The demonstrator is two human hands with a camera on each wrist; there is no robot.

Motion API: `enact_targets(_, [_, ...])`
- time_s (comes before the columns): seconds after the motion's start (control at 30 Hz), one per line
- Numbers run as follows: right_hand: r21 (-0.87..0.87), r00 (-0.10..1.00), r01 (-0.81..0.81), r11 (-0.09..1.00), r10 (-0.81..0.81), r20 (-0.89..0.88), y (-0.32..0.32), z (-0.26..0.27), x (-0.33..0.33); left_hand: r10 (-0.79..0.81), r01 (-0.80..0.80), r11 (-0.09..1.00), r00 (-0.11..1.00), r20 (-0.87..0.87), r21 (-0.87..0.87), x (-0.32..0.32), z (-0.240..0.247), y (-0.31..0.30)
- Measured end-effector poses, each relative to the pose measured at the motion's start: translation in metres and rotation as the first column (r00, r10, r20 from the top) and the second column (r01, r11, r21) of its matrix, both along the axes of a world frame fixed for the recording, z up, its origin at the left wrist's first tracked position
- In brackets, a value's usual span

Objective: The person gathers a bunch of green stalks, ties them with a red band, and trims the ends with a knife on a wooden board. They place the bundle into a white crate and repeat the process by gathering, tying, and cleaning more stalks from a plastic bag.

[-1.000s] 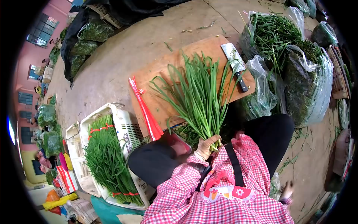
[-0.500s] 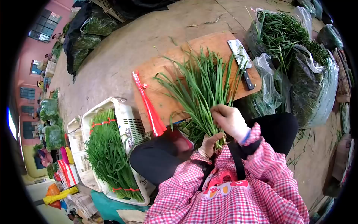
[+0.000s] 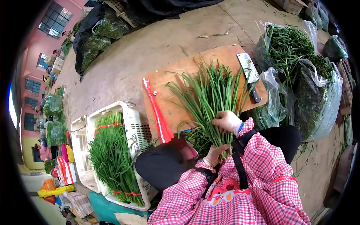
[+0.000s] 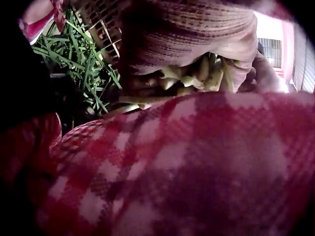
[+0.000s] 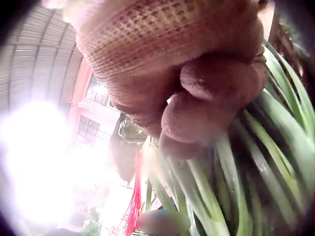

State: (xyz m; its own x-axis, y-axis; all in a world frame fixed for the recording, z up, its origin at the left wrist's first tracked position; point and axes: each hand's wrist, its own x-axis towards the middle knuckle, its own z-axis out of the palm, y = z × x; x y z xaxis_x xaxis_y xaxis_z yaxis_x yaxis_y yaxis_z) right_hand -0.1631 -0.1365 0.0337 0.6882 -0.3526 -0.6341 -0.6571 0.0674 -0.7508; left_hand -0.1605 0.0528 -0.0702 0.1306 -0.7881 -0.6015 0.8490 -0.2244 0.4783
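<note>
My gloved left hand [image 3: 217,155] grips a loose bunch of garlic chives [image 3: 212,90] by the stem ends, close to my lap. In the left wrist view, pale cut ends of the stems [image 4: 197,78] poke out of the gloved fist, above the checked sleeve. The long flat leaves fan out over a wooden board [image 3: 165,80]. My right hand [image 3: 228,122], in a knit glove [image 5: 162,44], pinches at the leaves partway up the bunch, its fingers curled. A cleaver [image 3: 248,69] lies on the board's right side, and red and white ties [image 3: 159,112] lie along its left side.
A white plastic crate [image 3: 129,116] at my left holds chives tied with red bands [image 3: 108,125]. Plastic bags [image 3: 315,101] full of greens stand to the right. Trimmings [image 4: 78,64] lie below the board by my shoe. Black sheeting [image 3: 161,9] covers bags at the back.
My right hand has come in from the lower right to the bunch and now pinches its leaves. The left hand keeps its grip on the stems. The head view has shifted slightly.
</note>
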Motion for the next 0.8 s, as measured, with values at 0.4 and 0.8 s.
enact_targets(0.4, [0.156, 0.877, 0.442, 0.884, -0.462, 0.134, 0.02, 0.01, -0.065, 0.007, -0.068, 0.984, 0.937, -0.349, -0.163, 0.002, -0.005, 0.003])
enact_targets(0.8, [0.197, 0.833, 0.463, 0.864, -0.5, 0.235, 0.02, 0.054, -0.087, 0.021, -0.013, 0.998, 0.993, -0.118, 0.062, 0.005, 0.007, -0.003])
